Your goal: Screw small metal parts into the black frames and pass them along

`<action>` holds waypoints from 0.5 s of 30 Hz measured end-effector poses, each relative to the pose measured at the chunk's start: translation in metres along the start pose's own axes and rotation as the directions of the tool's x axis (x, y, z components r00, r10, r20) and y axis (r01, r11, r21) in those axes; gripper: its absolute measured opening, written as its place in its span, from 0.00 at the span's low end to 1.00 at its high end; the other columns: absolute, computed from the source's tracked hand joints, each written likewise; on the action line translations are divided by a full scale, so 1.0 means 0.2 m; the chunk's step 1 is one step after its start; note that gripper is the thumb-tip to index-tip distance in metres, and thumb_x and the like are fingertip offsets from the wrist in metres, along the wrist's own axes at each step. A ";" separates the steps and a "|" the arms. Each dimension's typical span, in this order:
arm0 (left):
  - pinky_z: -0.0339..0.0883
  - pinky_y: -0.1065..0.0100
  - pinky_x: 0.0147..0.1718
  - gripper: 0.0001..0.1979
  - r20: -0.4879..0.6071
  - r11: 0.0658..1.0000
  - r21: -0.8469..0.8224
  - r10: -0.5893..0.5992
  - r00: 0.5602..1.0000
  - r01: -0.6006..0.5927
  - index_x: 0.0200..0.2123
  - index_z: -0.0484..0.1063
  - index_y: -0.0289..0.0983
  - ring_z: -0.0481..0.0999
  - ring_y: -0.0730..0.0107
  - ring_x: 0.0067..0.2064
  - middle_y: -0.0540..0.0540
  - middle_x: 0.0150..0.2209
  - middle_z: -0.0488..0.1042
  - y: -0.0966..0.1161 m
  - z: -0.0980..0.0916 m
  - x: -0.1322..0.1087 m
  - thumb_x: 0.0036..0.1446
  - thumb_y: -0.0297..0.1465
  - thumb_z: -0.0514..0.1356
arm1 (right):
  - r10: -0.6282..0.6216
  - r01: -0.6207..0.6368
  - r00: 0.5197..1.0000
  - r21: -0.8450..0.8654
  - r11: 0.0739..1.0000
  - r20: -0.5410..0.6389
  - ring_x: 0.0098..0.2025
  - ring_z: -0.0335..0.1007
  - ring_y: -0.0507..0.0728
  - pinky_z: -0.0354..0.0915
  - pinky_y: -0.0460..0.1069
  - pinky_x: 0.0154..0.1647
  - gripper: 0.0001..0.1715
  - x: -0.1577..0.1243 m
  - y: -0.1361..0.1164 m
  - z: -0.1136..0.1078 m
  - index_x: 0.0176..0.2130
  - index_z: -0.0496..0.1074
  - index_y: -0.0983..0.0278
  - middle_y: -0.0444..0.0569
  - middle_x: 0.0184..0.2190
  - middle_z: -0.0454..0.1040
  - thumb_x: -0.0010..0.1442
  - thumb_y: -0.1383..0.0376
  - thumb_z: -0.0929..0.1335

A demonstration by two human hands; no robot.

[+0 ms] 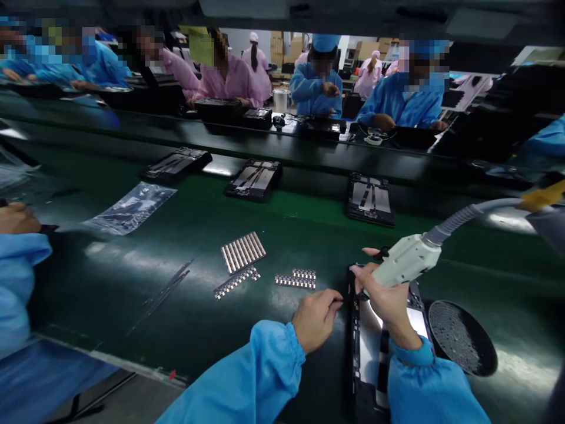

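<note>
My right hand (391,303) is wrapped round a pale electric screwdriver (406,259) fed by a grey corrugated hose. Its tip is hidden by my fingers, over the far end of an opened tablet-like device (368,335) with silver panels. That device lies under my right forearm. Just left of it, my left hand (315,321) rests low over the bench, thumb and fingertips pinched together; whatever they hold, if anything, does not show. Near that hand lie short strips of small metal-topped parts (295,280). Right of the device sits a round black dish (463,338) holding many tiny pieces.
A panel of metal strips (243,253) lies mid-bench, with thin dark strips (165,291) further left. Similar opened devices (371,199) stand along the back, beside a clear plastic bag (132,207). A co-worker's hand (20,218) is at far left; people work opposite.
</note>
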State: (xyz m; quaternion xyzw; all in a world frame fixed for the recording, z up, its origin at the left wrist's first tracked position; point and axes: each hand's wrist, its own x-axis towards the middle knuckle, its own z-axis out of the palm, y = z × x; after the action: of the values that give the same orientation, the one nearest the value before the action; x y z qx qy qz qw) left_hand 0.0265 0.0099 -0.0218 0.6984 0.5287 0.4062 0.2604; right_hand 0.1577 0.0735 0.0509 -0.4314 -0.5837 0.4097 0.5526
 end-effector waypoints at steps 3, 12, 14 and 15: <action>0.72 0.70 0.37 0.11 -0.032 0.999 -0.039 0.031 0.999 -0.032 0.42 0.72 0.37 0.77 0.70 0.34 0.48 0.34 0.77 0.00 -0.01 0.00 0.62 0.24 0.51 | 0.009 -0.009 1.000 0.004 1.000 0.019 0.16 0.62 0.51 0.62 0.48 0.24 0.19 0.00 0.01 0.00 0.46 0.65 0.62 0.34 0.14 0.66 0.55 0.64 0.72; 0.75 0.67 0.45 0.17 -0.122 0.987 -0.034 0.154 0.981 -0.159 0.38 0.76 0.35 0.78 0.68 0.45 0.42 0.44 0.78 0.01 -0.04 0.00 0.57 0.18 0.49 | -0.036 0.039 0.999 -0.109 0.993 0.038 0.18 0.65 0.52 0.65 0.53 0.34 0.14 -0.01 0.04 -0.02 0.41 0.65 0.61 0.35 0.15 0.68 0.56 0.64 0.71; 0.74 0.66 0.46 0.17 -0.109 0.986 -0.006 0.166 0.980 -0.167 0.40 0.76 0.36 0.78 0.68 0.45 0.43 0.44 0.78 0.01 -0.05 0.00 0.57 0.19 0.49 | -0.042 0.046 0.998 -0.113 0.993 0.038 0.18 0.66 0.53 0.65 0.53 0.33 0.12 -0.01 0.05 -0.02 0.39 0.65 0.61 0.35 0.15 0.68 0.56 0.64 0.71; 0.74 0.66 0.47 0.17 -0.104 0.983 0.017 0.185 0.977 -0.184 0.41 0.75 0.36 0.78 0.68 0.45 0.42 0.44 0.78 0.01 -0.06 0.00 0.58 0.19 0.49 | -0.050 0.054 0.998 -0.116 0.992 0.038 0.18 0.66 0.53 0.65 0.53 0.34 0.12 -0.01 0.06 -0.01 0.38 0.65 0.61 0.35 0.15 0.68 0.56 0.64 0.71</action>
State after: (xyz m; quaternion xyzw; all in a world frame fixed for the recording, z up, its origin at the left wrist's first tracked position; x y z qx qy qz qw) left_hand 0.0185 0.0079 -0.0137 0.7230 0.4759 0.4631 0.1908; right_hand 0.1609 0.0740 0.0396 -0.4403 -0.6273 0.3679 0.5266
